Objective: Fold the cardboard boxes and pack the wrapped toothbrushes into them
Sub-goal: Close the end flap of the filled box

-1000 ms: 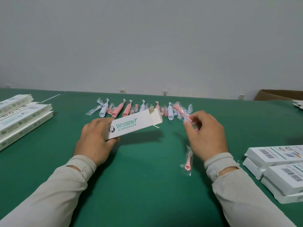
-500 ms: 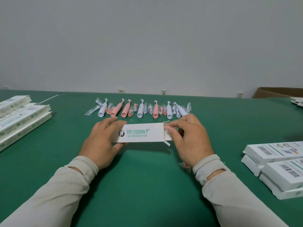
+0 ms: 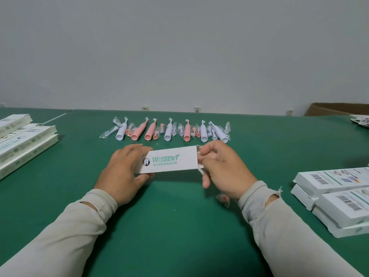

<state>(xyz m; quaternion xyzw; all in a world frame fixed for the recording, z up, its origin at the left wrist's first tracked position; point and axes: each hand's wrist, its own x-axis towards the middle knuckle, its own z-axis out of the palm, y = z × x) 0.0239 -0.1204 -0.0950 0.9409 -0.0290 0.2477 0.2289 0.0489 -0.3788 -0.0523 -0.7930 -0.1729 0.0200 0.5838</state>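
A white cardboard box [image 3: 169, 161] with green lettering lies level just above the green table [image 3: 179, 226]. My left hand [image 3: 123, 170] grips its left end, thumb under and fingers over. My right hand [image 3: 221, 168] is at the box's open right end, fingers curled round the end flaps. Whatever sits inside the box is hidden. A small wrapped pink brush head [image 3: 223, 198] lies on the table under my right wrist. Several wrapped pink and white toothbrushes [image 3: 169, 129] lie in a row beyond the box.
Long white boxes [image 3: 24, 142] are stacked at the left edge. More white boxes with barcodes [image 3: 339, 196] are stacked at the right. A brown carton [image 3: 337, 110] stands at the far right corner. A grey wall rises behind the table.
My right hand carried a wrapped pink toothbrush to the box's open end; the toothbrush is now out of sight. The box was turned level and lowered, and my right hand now holds the end flaps.
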